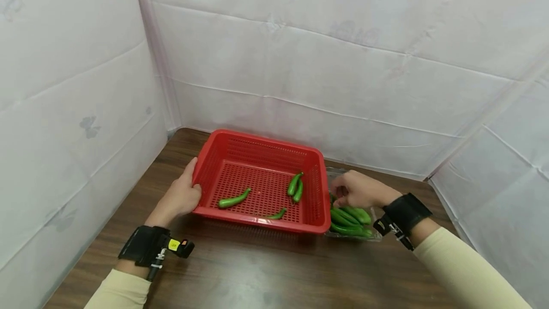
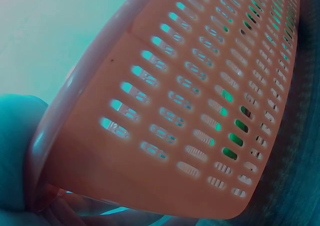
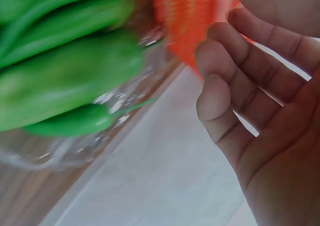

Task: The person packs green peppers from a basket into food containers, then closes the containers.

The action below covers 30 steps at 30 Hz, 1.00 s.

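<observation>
On the far left, the left hand point(image 1: 182, 197) holds the left rim of the red basket point(image 1: 257, 144). Its thumb lies up along the wall and its fingers curl round the edge below – a firm grip. The basket sits on the brown worktop point(image 1: 266, 271) and has lots of little holes. The left wrist view shows the basket wall point(image 2: 190, 101) from very close.

Inside the basket lie four green peppers. One pepper point(image 1: 233, 199) is on the left of the floor, a small one point(image 1: 278, 214) is near the front wall, and two peppers point(image 1: 296, 187) lie side by side near the right wall.

Just right of the basket is a clear bag point(image 1: 375, 232) with more green peppers point(image 1: 349, 218) in it – it touches the basket's right wall. The right hand point(image 1: 358, 190) hovers over this bag with bent fingers point(image 3: 225, 81). The hand holds nothing; its fingers are loose and close together, just beside the peppers point(image 3: 65, 71)
</observation>
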Motion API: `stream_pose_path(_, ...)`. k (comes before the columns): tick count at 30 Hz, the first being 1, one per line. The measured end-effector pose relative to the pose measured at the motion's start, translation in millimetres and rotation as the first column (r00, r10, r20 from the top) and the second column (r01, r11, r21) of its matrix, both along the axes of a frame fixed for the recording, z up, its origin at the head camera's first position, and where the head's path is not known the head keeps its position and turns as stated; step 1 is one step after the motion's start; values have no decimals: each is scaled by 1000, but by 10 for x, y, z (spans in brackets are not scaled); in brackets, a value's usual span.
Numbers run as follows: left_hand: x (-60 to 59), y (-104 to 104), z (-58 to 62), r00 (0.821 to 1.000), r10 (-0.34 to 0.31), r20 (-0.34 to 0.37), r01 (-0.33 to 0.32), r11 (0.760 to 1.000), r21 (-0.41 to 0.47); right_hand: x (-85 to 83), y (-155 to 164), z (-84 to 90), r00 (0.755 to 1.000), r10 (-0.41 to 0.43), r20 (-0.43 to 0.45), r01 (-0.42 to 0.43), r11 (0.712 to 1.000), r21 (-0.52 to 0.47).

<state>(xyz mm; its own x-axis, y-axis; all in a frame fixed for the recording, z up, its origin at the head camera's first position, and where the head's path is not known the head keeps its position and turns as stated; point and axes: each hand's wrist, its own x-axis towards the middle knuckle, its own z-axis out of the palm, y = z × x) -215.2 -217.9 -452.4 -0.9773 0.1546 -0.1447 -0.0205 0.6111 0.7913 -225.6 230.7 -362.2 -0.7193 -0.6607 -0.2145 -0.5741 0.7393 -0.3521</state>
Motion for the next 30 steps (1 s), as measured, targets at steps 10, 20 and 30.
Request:
stream_pose_path(10, 2, -4, -20, 1000, 16, 6, -16, 1000, -6, -260, -868, 52, 986, 140, -86, -131, 986, 102)
stream_pose_path(20, 32, 41, -26, 1000, 26, 9, -26, 1000, 8, -417, -1756, -212, 957, 278, -83, -246, 930, 273)
stream_pose_path(30, 4, 184, -28, 999, 34, -1, -34, 999, 36, -488, -2172, -545, 888, 449, -102, -384, 845, 372)
